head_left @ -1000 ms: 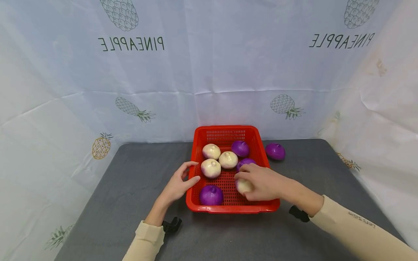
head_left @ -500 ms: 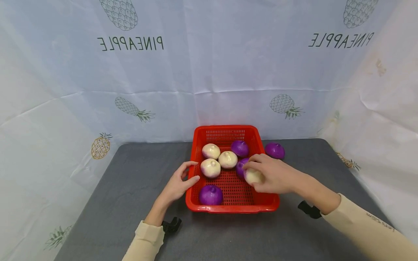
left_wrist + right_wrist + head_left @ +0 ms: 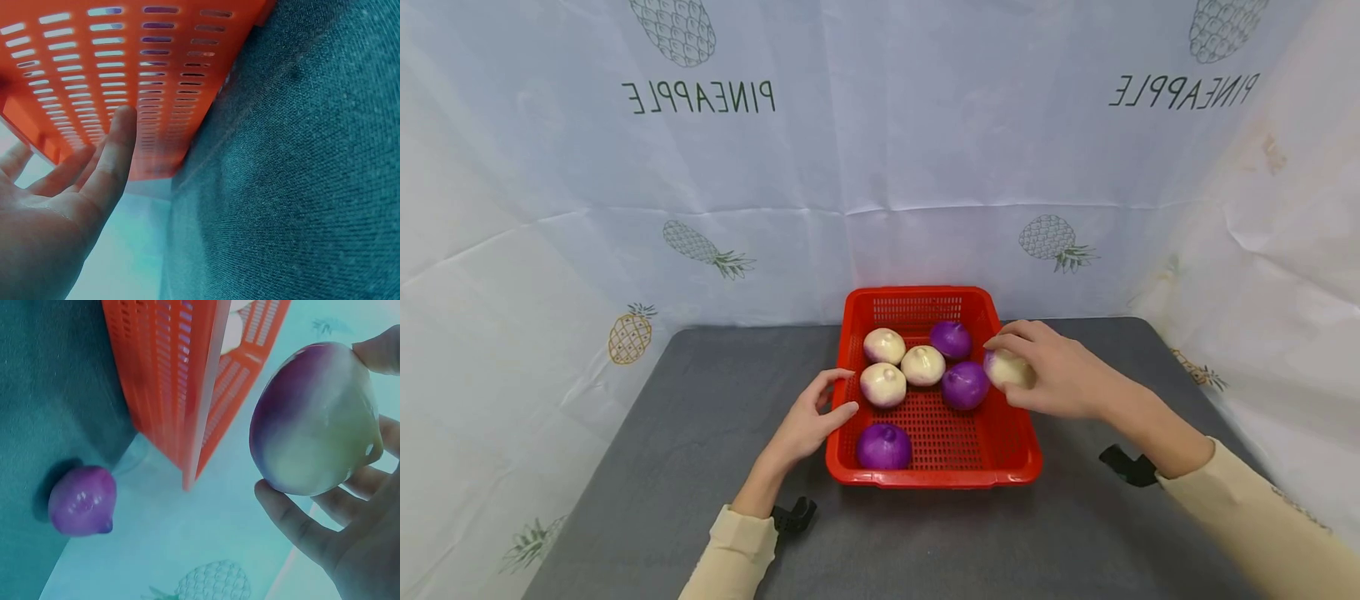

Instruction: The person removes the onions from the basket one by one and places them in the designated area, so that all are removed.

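My right hand (image 3: pixel 1060 371) grips a white and purple turnip (image 3: pixel 1008 368) from above, over the right rim of a red plastic basket (image 3: pixel 932 479). In the right wrist view, the thumb and fingers pinch the turnip (image 3: pixel 315 419) clear of the basket wall. My left hand (image 3: pixel 808 421) rests at the basket's left rim with thumb and fingers spread; in the left wrist view, its fingers (image 3: pixel 112 159) lie extended along the slotted wall. Inside the basket are three white turnips (image 3: pixel 923 366) and three purple onions (image 3: pixel 965 385).
Another purple onion (image 3: pixel 83 501) lies on the dark grey tabletop (image 3: pixel 722 400) outside the basket; in the head view my right hand hides it. A pale curtain (image 3: pixel 925 167) printed with pineapples hangs behind and at the sides of the table.
My right hand has lifted the white turnip from the basket's front right and carried it right and away from me, over the rim. My left hand has stayed in place.
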`<state>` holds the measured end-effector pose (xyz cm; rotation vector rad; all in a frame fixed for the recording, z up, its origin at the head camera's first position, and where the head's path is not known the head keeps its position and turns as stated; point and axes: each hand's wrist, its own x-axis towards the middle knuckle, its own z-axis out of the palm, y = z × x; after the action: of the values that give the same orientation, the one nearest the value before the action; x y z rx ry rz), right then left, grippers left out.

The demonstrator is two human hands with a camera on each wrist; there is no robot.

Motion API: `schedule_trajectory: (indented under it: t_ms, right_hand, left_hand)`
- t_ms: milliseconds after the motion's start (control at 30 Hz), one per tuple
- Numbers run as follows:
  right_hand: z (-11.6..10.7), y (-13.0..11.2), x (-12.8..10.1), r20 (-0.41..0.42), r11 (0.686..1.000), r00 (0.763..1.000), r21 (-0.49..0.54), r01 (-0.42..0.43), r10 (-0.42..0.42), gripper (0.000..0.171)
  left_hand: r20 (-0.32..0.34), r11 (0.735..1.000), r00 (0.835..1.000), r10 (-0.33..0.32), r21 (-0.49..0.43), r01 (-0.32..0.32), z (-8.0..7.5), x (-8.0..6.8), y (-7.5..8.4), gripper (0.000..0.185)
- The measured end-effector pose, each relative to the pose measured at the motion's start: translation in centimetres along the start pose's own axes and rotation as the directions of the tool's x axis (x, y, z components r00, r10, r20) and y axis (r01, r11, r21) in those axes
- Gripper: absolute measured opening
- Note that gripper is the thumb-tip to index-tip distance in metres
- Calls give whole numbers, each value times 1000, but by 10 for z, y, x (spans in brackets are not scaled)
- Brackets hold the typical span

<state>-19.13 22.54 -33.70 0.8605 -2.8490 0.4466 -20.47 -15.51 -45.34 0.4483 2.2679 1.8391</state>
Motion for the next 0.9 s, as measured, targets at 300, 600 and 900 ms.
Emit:
schedule_trajectory:
  t_ms: [300, 600, 900]
  right_hand:
    - [-10, 21, 1, -37, 999, 998, -27, -47, 46, 44]
    - [-16, 39, 1, -71, 997, 994, -15, -81, 79, 43]
    - [-21, 60, 0, -63, 987, 985, 8, -162, 162, 47]
  left_hand:
    - [6, 1000, 1000, -1, -5, 1, -1, 2, -1, 54]
    - [9, 1000, 1000, -5, -4, 5, -2, 2, -3, 55]
    - [-7, 1000, 1000, -3, 14, 3, 0, 1, -2, 53]
